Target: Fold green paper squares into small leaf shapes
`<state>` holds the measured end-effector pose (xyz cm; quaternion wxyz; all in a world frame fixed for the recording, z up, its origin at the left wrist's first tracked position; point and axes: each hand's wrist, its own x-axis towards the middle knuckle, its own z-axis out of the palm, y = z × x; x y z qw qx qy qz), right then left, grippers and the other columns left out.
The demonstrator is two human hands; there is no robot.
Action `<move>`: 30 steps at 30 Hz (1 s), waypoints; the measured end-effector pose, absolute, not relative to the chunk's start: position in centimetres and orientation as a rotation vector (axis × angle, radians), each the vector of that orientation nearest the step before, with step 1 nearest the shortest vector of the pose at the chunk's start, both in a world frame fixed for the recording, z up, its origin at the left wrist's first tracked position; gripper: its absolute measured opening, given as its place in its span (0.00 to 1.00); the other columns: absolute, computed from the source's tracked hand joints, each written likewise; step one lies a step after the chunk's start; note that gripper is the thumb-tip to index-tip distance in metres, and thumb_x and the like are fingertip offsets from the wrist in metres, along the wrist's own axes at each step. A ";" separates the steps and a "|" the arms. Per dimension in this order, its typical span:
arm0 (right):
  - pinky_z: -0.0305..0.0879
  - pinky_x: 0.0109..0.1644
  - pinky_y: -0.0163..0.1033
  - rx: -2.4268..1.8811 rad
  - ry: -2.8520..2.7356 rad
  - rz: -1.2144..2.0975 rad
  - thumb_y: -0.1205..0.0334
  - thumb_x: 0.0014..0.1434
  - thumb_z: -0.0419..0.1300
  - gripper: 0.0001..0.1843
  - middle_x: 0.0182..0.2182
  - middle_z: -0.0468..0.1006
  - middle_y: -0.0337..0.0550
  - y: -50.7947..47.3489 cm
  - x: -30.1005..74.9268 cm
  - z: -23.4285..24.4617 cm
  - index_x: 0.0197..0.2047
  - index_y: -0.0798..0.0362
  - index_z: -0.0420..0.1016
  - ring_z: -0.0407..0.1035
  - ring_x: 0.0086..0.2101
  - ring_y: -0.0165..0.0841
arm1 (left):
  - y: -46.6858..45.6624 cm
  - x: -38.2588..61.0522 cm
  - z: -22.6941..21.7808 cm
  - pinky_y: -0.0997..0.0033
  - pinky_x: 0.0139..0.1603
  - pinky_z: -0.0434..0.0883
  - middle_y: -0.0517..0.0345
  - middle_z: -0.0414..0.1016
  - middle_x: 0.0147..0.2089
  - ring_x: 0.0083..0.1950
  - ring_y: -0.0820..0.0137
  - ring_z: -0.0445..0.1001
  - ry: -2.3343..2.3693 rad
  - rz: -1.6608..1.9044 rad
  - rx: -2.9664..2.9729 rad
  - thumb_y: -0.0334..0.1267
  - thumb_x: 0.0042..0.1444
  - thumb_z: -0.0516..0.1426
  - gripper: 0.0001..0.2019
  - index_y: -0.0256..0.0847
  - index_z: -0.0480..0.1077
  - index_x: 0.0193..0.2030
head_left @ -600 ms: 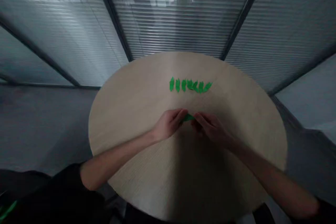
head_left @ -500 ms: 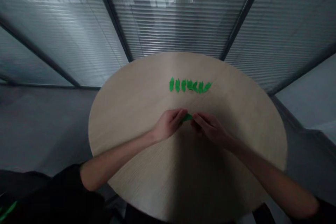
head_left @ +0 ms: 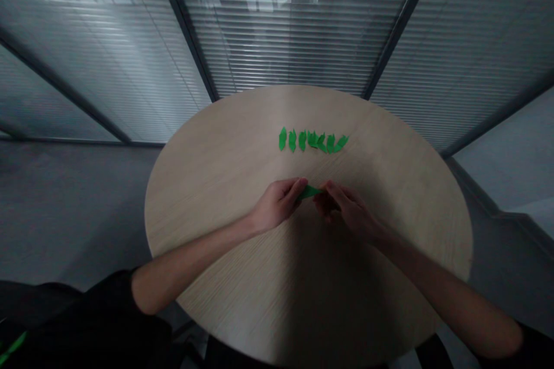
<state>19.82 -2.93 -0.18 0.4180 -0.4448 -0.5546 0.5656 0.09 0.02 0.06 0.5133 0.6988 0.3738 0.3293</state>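
Note:
Between my two hands, a little above the table's middle, is a narrow green paper strip (head_left: 310, 192). My left hand (head_left: 277, 204) pinches its left end between the fingers. My right hand (head_left: 346, 210) holds the other end, and its fingers hide part of the strip. Farther out on the round wooden table (head_left: 225, 173) lies a row of several small green leaf-shaped pieces (head_left: 312, 141), apart from both hands. Some of them overlap or touch near the middle of the row.
Glass partitions with slatted blinds (head_left: 277, 29) and dark frames stand beyond the table, with a grey floor (head_left: 73, 213) around it. My black sleeves reach in at the lower corners. A small green object (head_left: 12, 346) shows at the bottom left.
The green strip now shows longer between my hands, and my right hand sits slightly farther right. The row of leaf shapes has not moved.

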 end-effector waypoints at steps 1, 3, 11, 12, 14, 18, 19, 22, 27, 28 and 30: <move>0.61 0.25 0.35 -1.104 -1.430 1.396 0.30 0.64 0.60 0.31 0.23 0.71 0.37 -3.0 19.8 -0.1 0.30 0.52 0.72 0.64 0.22 0.28 | 0.0 0.1 0.0 0.74 0.22 0.54 0.66 0.61 0.20 0.21 0.76 0.57 0.891 0.782 1.672 0.62 0.73 0.47 0.29 0.41 0.64 0.29; 0.59 0.25 0.35 -1.092 -1.480 1.353 0.36 0.64 0.63 0.27 0.22 0.70 0.36 -3.0 19.8 0.0 0.29 0.51 0.70 0.63 0.21 0.27 | 0.0 0.1 -0.1 0.74 0.20 0.54 0.67 0.61 0.19 0.20 0.77 0.57 0.870 0.768 1.643 0.64 0.72 0.47 0.30 0.41 0.64 0.29; 0.60 0.23 0.34 -1.137 -1.381 1.259 0.42 0.64 0.63 0.22 0.21 0.69 0.34 -2.6 20.0 -0.2 0.29 0.51 0.71 0.62 0.21 0.27 | 0.1 0.2 -0.2 0.76 0.17 0.52 0.67 0.60 0.19 0.18 0.78 0.56 0.785 0.765 1.564 0.67 0.70 0.47 0.31 0.41 0.64 0.31; 0.60 0.23 0.34 -1.140 -1.373 1.243 0.42 0.64 0.63 0.22 0.21 0.69 0.34 -2.5 20.0 -0.3 0.29 0.51 0.71 0.62 0.21 0.27 | 0.1 0.2 -0.1 0.76 0.17 0.52 0.68 0.60 0.20 0.19 0.78 0.56 0.778 0.767 1.561 0.67 0.70 0.48 0.30 0.41 0.64 0.32; 0.60 0.23 0.34 -1.146 -1.360 1.210 0.43 0.63 0.64 0.22 0.21 0.69 0.35 -2.5 20.1 -0.4 0.28 0.51 0.71 0.63 0.21 0.27 | 0.0 0.2 -0.1 0.77 0.17 0.53 0.67 0.61 0.21 0.19 0.78 0.57 0.786 0.763 1.558 0.66 0.69 0.51 0.29 0.40 0.64 0.32; 0.60 0.22 0.33 -1.146 -1.327 1.179 0.43 0.63 0.64 0.21 0.21 0.69 0.34 -2.5 20.1 -0.4 0.28 0.51 0.72 0.62 0.21 0.27 | 0.0 0.1 -0.2 0.77 0.18 0.54 0.67 0.61 0.22 0.20 0.78 0.58 0.798 0.747 1.557 0.63 0.69 0.53 0.26 0.40 0.64 0.33; 0.60 0.22 0.33 -1.145 -1.327 1.176 0.43 0.63 0.65 0.21 0.21 0.69 0.34 -2.5 20.1 -0.4 0.28 0.51 0.72 0.62 0.21 0.27 | 0.0 0.1 -0.2 0.77 0.18 0.54 0.67 0.61 0.22 0.20 0.78 0.58 0.798 0.747 1.558 0.63 0.69 0.53 0.26 0.40 0.65 0.33; 0.60 0.22 0.33 -1.138 -1.330 1.169 0.43 0.63 0.65 0.21 0.20 0.68 0.34 -2.5 20.0 -0.3 0.28 0.51 0.72 0.62 0.20 0.27 | -0.1 0.0 -0.1 0.78 0.18 0.54 0.67 0.61 0.21 0.20 0.78 0.58 0.801 0.751 1.573 0.61 0.70 0.52 0.25 0.40 0.65 0.34; 0.59 0.21 0.33 -1.131 -1.321 1.171 0.42 0.62 0.65 0.22 0.19 0.68 0.34 -2.5 19.9 -0.2 0.27 0.51 0.72 0.61 0.20 0.27 | -0.2 0.0 0.1 0.78 0.18 0.55 0.68 0.61 0.20 0.19 0.77 0.59 0.803 0.747 1.563 0.63 0.70 0.52 0.26 0.40 0.65 0.34; 0.59 0.21 0.33 -1.135 -1.321 1.171 0.42 0.62 0.65 0.22 0.19 0.68 0.34 -2.5 19.9 -0.2 0.27 0.51 0.72 0.61 0.19 0.27 | -0.2 -0.1 0.1 0.78 0.18 0.55 0.68 0.61 0.20 0.18 0.77 0.59 0.807 0.745 1.559 0.63 0.69 0.53 0.26 0.40 0.65 0.34; 0.58 0.21 0.33 -1.143 -1.324 1.167 0.42 0.62 0.65 0.22 0.19 0.68 0.34 -2.5 19.9 -0.2 0.27 0.51 0.72 0.61 0.19 0.27 | -0.2 -0.1 0.0 0.78 0.17 0.56 0.68 0.62 0.20 0.18 0.77 0.60 0.815 0.742 1.549 0.63 0.69 0.53 0.26 0.40 0.65 0.34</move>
